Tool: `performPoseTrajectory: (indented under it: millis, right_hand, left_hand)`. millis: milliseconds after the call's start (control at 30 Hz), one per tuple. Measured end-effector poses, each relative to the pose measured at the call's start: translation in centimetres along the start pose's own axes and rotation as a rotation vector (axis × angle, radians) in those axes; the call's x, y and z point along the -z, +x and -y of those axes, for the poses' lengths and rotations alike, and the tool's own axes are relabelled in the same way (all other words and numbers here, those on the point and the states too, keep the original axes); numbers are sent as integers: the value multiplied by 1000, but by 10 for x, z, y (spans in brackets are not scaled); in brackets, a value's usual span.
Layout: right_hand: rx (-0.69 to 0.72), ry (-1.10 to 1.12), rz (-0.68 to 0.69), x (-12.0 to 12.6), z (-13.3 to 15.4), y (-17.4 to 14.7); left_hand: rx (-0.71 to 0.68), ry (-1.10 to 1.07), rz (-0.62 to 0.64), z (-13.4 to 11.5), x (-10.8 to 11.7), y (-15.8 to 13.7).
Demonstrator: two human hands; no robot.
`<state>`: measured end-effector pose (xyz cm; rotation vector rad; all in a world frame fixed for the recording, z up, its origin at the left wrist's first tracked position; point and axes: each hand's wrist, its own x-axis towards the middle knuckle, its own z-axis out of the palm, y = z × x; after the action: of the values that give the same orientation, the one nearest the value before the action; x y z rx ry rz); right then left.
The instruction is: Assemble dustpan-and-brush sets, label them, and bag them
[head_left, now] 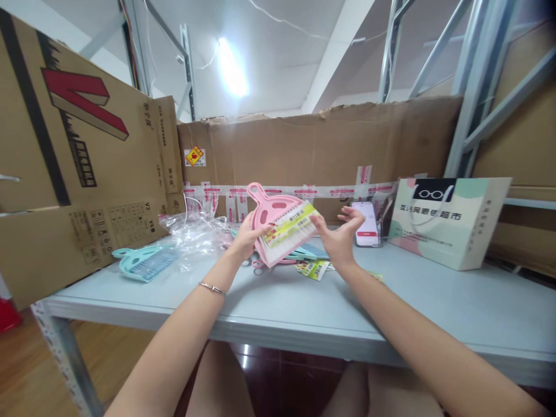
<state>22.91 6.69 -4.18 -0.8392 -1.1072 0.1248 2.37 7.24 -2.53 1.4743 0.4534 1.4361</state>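
A pink dustpan and brush set (270, 209) with a yellow-green label card (290, 222) across it is held up over the table. My left hand (244, 236) grips its left edge. At the right end of the card is my right hand (341, 234), fingers spread, its thumb by the card's corner; whether it touches is hard to tell. Beneath the set lie a blue-green dustpan set (309, 252), pink handles (259, 263) and another label card (316, 269), partly hidden. A mint-green dustpan with a blue brush (147, 263) lies to the left.
Crumpled clear plastic bags (195, 231) lie behind my left hand. A phone (365, 225) leans upright at the back, beside a paper bag (447, 220) on the right. Cardboard boxes (278, 150) wall off the back, and a large carton (121, 168) stands left on the grey table (286, 313).
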Motion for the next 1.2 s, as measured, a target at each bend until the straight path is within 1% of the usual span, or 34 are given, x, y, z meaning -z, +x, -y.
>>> performPoseTrajectory:
  millis: [33,67,100,133,167,200,233,300,367,433,533,567,600,633,700,767,833,900,967,1033,1100,1200]
  right_hand:
    - [-186,111,59,0,1,2]
    - [-374,230,170,-1,3,2]
    - [-541,353,305,-3,5,0]
    - [-667,469,449,-5,7,-3]
    - [-748,567,550,-7,10,-8]
    - [-792,642,596,-10,13,-12]
    - [-816,693,587,-12,15,-16]
    - [-849,725,506,-15,19,-21]
    - [-854,727,435,-14,19,-19]
    - [-826,736,359,-12,16,-11]
    - [-793,752,181,-6,9,3]
    - [-791,751,132,-4,6,7]
    - [-790,750,96,-2,4,10]
    - [-787,749,73,-1,1,13]
    - [-781,751,46,2,-4,16]
    - [-769,756,20,3,-7,17]
    - [-765,750,-3,4,-10,17]
    - [-783,740,-20,4,-11,18]
    - [-807,740,-33,4,-9,19]
    - [-813,751,-10,5,-5,19]
    - [-808,760,78,6,1,18]
    - [-831,732,327,9,13,14]
  left_hand:
    - [-32,-34,-41,-1,-2,1]
    - [-54,-56,-70,-2,-4,1]
    - [-64,-67,-80,-1,-6,1]
    - [-62,-66,-74,0,-8,1]
    - [-55,-55,-56,2,-11,0]
    - [-45,-34,-35,5,-13,-1]
    - [-35,0,-15,7,-14,-1]
    - [-29,129,16,10,-14,-2]
    - [-79,375,8,9,-10,0]
    - [-183,721,-81,5,-2,3]
    - [-306,1192,-258,-2,16,7]
    - [-319,1309,-292,-3,22,8]
    - [-318,1410,-300,-3,28,8]
    - [-301,1496,-286,-3,33,8]
    - [-220,1633,-228,-1,42,7]
    - [-134,1710,-196,0,47,7]
    - [-114,1715,-246,-3,49,7]
    - [-139,1628,-345,-9,49,7]
    - [-157,1489,-437,-15,47,7]
    - [-154,1399,-496,-19,45,6]
    - [-121,1413,-496,-19,42,4]
    - [-2,1499,-408,-18,36,3]
